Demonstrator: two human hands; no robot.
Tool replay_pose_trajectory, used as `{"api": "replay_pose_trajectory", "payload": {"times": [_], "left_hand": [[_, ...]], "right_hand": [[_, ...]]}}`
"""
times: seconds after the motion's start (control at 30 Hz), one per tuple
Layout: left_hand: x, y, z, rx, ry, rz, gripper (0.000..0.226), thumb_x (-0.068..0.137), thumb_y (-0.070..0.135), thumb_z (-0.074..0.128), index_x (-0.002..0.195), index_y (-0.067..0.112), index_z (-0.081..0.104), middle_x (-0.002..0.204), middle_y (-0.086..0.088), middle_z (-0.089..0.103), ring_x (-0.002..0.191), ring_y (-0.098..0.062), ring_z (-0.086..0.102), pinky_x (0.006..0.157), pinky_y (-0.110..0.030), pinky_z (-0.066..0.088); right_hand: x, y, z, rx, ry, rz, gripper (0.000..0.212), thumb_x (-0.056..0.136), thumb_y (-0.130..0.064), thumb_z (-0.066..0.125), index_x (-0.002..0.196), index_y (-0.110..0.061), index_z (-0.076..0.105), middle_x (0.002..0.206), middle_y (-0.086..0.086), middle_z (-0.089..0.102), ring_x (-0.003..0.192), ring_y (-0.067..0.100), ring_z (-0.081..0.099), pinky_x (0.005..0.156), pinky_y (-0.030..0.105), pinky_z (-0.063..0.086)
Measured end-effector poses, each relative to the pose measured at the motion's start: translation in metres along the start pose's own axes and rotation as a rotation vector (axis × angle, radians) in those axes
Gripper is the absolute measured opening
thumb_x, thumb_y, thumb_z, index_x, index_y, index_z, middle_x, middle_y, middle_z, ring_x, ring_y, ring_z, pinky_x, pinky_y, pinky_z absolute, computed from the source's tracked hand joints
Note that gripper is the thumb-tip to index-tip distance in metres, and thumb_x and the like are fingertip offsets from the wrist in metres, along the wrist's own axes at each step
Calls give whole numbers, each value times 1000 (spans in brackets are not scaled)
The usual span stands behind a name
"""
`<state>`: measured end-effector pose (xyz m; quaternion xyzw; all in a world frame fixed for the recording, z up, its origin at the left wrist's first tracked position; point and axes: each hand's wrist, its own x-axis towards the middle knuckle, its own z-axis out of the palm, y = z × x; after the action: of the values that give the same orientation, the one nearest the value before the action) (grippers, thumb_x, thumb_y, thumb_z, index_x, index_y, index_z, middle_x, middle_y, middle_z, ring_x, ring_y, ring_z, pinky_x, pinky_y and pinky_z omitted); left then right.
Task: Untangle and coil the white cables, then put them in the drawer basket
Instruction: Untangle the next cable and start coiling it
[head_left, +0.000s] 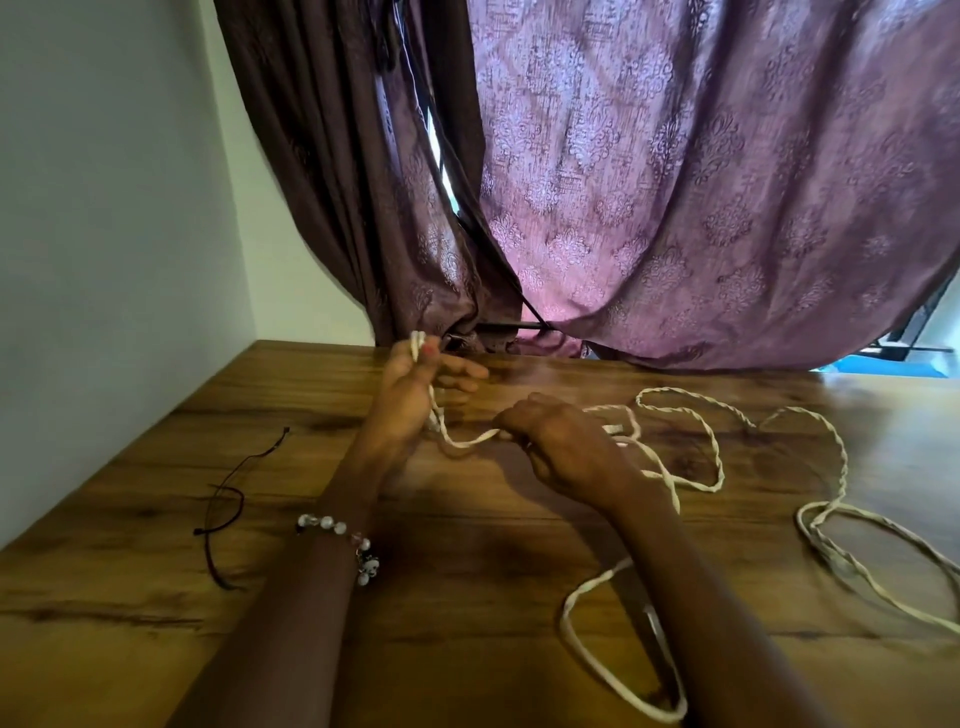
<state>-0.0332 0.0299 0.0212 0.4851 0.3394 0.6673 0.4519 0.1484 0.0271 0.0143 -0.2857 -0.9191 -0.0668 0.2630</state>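
Twisted white cables (696, 415) sprawled in loops from 3 to 5 o'clock on wooden table (156, 597), cut off at right edge. Left hand (410, 395) pinching cable end aloft at 12. Right hand (556, 441) curled around a strand; fingertips hidden.

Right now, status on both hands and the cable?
Left hand pinches white cable up off the table; right hand grips it lower. Rest still twisted, sprawled right. Thin dark cord lies left, apart. No basket in view.
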Motion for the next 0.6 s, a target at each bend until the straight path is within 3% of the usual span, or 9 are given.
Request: {"api": "replay_pose_trajectory", "payload": {"times": [0.07, 0.13, 0.2, 0.27, 0.37, 0.47, 0.53, 0.6], "left_hand": [[-4, -7, 3, 12, -122, -94, 15, 102, 23, 33, 101, 12, 42, 71, -12, 68, 49, -14, 62, 44, -22, 50], [-9, -9, 3, 107, -254, -184, 18, 101, 26, 34, 102, 11, 45, 66, -13, 60, 39, -14, 55, 36, -18, 42], [-14, -9, 5, 166, -397, -220, 30, 99, 29, 34, 101, 4, 51, 48, -8, 54, 28, -13, 43, 33, -15, 33], [-15, -6, 6, 112, -471, -259, 41, 96, 36, 35, 90, 3, 58, 37, -2, 40, 25, -8, 27, 36, -14, 23], [-15, 0, 7, -6, -510, -367, 49, 97, 41, 32, 80, 2, 55, 38, 1, 27, 27, -3, 16, 38, -12, 16], [-15, 5, 4, -151, -498, -379, 34, 91, 34, 41, 76, 4, 47, 37, 5, 24, 27, -1, 18, 38, -8, 18], [-12, 7, -1, -314, -474, -376, 31, 91, 33, 41, 74, 7, 47, 36, 7, 25, 25, 0, 20, 36, -7, 20], [-8, 10, -7, -477, -444, -364, 35, 92, 35, 37, 71, 11, 50, 35, 8, 29, 25, 0, 15, 33, -10, 17]], "right_hand": [[2, -4, -1, 84, 83, -11, 38, 83, -23, 38, 100, -6, 68, 92, 10, 70, 84, 19, 56, 72, 25, 39], [1, -1, -1, 63, 196, 13, 31, 87, -21, 44, 103, -9, 67, 95, 8, 70, 84, 21, 61, 72, 29, 45], [-3, 7, 0, 13, 314, 87, 20, 88, -20, 53, 100, -10, 67, 90, 7, 69, 80, 25, 63, 66, 34, 49], [-7, 15, 0, 30, 398, 185, 14, 87, -24, 61, 92, -12, 66, 84, 3, 66, 74, 22, 60, 62, 31, 46], [-6, 23, 1, 70, 444, 280, 22, 86, -31, 62, 82, -9, 65, 73, 2, 61, 66, 17, 53, 57, 31, 40], [-6, 22, 1, 176, 450, 287, 23, 88, -24, 61, 74, -5, 62, 66, -3, 55, 62, 9, 49, 57, 28, 36], [-9, 23, 2, 264, 409, 331, 16, 89, -17, 60, 76, -6, 63, 66, -7, 54, 62, 0, 51, 58, 16, 37], [-14, 24, 4, 332, 313, 419, 17, 89, -18, 60, 77, -7, 62, 67, 1, 61, 62, 3, 56, 58, 15, 39]]}}
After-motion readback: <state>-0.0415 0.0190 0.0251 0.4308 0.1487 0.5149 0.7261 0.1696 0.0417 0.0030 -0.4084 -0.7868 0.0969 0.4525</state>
